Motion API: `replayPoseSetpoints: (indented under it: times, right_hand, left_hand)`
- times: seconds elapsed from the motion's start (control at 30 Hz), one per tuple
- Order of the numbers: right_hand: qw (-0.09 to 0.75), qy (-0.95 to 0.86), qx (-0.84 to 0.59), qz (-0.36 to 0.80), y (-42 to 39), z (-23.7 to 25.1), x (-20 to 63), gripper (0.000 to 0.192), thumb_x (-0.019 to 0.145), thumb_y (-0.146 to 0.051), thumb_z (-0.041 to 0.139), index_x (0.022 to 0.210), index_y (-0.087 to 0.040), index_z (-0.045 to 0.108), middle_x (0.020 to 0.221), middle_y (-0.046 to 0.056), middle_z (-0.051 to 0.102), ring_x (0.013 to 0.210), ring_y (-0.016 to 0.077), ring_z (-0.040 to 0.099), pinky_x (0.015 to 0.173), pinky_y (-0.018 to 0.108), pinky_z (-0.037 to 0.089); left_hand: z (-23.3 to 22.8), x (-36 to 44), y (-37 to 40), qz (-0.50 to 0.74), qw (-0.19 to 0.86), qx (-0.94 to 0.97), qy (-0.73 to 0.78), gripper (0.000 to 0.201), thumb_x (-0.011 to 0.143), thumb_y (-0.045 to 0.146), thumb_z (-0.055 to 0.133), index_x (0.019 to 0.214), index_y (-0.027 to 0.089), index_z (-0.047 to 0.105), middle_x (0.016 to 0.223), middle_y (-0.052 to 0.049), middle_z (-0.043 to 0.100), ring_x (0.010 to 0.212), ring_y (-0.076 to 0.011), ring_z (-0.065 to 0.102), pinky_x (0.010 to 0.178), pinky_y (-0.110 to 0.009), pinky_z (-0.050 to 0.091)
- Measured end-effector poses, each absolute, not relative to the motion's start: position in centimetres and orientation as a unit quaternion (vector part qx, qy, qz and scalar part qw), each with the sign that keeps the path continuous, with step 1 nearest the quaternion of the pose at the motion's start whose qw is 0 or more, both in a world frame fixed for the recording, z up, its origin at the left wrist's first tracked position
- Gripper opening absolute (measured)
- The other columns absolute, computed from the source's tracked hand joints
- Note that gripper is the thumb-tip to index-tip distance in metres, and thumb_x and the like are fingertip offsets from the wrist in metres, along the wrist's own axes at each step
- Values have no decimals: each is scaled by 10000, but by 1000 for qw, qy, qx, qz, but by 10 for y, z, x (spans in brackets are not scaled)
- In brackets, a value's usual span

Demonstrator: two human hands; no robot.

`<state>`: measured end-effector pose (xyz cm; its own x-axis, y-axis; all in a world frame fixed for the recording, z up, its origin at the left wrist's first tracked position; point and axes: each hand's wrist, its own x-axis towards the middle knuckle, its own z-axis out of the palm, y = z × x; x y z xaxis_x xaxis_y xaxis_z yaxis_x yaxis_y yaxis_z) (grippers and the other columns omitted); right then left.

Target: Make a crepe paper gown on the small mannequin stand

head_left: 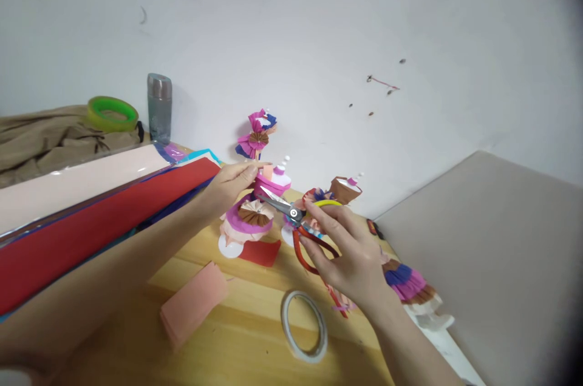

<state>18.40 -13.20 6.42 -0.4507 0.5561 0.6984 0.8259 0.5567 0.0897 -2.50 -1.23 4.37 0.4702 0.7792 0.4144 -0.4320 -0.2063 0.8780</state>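
The small peach paper piece (268, 171) is sitting pinched in the left hand (230, 187), just above the scissors (296, 219), whose blades are parting slightly beneath it. The right hand (348, 249) is gripping the red handles. Cutting cleanly probably means holding the paper taut, clear of the paper doll (255, 210) behind on the worktop (246, 319).
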Motion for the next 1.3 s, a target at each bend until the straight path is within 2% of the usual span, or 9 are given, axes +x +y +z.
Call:
replayPoseSetpoints:
  times: [0.37,0.57,0.63,0.8,0.93,1.07,1.13,1.2,1.3]
  right_hand:
    - [296,-825,-412,-249,-133,72,184,542,831,-97,630,1354,-173,506,991,104,599,858,190,605,664,297,534]
    - [289,-825,-417,-250,-133,72,185,528,839,-110,630,1349,-174,509,1002,117,605,875,205,617,662,311,546]
    - [287,-827,-414,-250,-133,73,186,532,847,-113,620,1360,-185,498,1002,114,605,872,203,619,657,308,548]
    - [283,-833,-408,-244,-132,76,187,527,849,-125,618,1359,-194,506,984,108,600,822,194,618,646,305,549]
    - [278,-834,-410,-245,-131,77,188,528,849,-124,611,1361,-201,508,978,106,597,801,193,618,628,305,543]
    - [279,-834,-408,-244,-131,78,188,550,853,-120,605,1383,-212,489,975,102,600,802,190,621,630,301,550]
    - [279,-834,-407,-245,-131,78,188,550,856,-124,604,1385,-216,486,977,101,599,804,189,623,635,303,555]
    - [276,-833,-409,-248,-130,78,190,532,859,-135,608,1373,-212,495,976,102,599,806,191,624,641,309,559]
    - [271,-833,-410,-254,-130,79,191,495,858,-146,617,1341,-188,517,967,108,603,803,194,626,632,307,558]
  left_hand:
    - [37,-25,-19,477,572,641,182,327,894,413,513,879,140,692,728,-45,655,720,-179,611,700,-310,493]
    - [38,-24,-20,509,568,616,194,435,858,384,559,1211,143,639,909,-88,702,876,-211,639,802,-333,488]
    - [38,-22,-19,515,565,616,188,454,869,410,543,1220,137,633,933,-102,702,919,-221,635,820,-337,480]
    - [40,-20,-21,512,525,649,202,364,911,446,467,876,146,670,752,-55,642,796,-191,591,715,-305,461]
    - [45,-24,-27,496,468,689,245,353,931,378,420,657,174,512,625,2,496,627,-129,455,595,-270,368]
    - [50,-26,-33,490,417,715,274,376,934,332,390,585,197,357,583,29,380,575,-110,356,551,-269,282]
    - [51,-25,-34,492,413,712,283,339,924,328,407,616,193,447,602,20,430,607,-124,399,579,-271,310]
    - [50,-24,-34,504,416,699,291,238,905,318,446,790,176,599,682,-4,533,701,-151,481,642,-273,356]
    - [49,-23,-33,507,416,703,274,260,907,318,452,986,164,646,811,-30,622,812,-175,544,713,-273,392]
